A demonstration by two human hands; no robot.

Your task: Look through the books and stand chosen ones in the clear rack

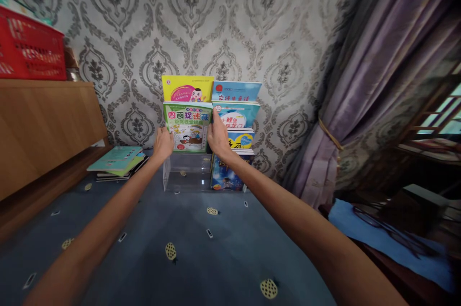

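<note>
Now, green book [187, 126]: upright, cover facing the room, in the left column of the rack, held at both side edges; its foot sits above the rack's clear lower tier.
Left hand [163, 145]: closed on the green book's left edge near the lower corner, fingers curled round it and pressed together, back of the hand showing.
Right hand [218, 139]: clamped on the green book's right edge, fingers together and pointing up along it; whether the thumb lies in front or behind cannot be told.
Rack [187, 174]: clear, stepped, two columns wide, standing at the far edge of the table, against the wall.
Yellow book [187, 89]: upright on the tier behind the green book, top half showing above it.
Blue books [236, 91]: right column, two stepped one behind the other, just beside the right hand.
Yellow-blue book [240, 140]: right column, one step lower, partly behind the right wrist.
Dark book [226, 176]: lowest tier of the right column, front of the rack.
Stack [117, 162]: several books lying flat near the table's far left corner, well apart from the rack, teal cover on top.
Table [201, 248]: covered in blue cloth with small printed motifs.
Cabinet [43, 123]: wooden, along the table's left edge.
Crate [30, 49]: red, on top of the cabinet.
Curtain [360, 104]: purple, tied back, beyond the table's right edge.
</note>
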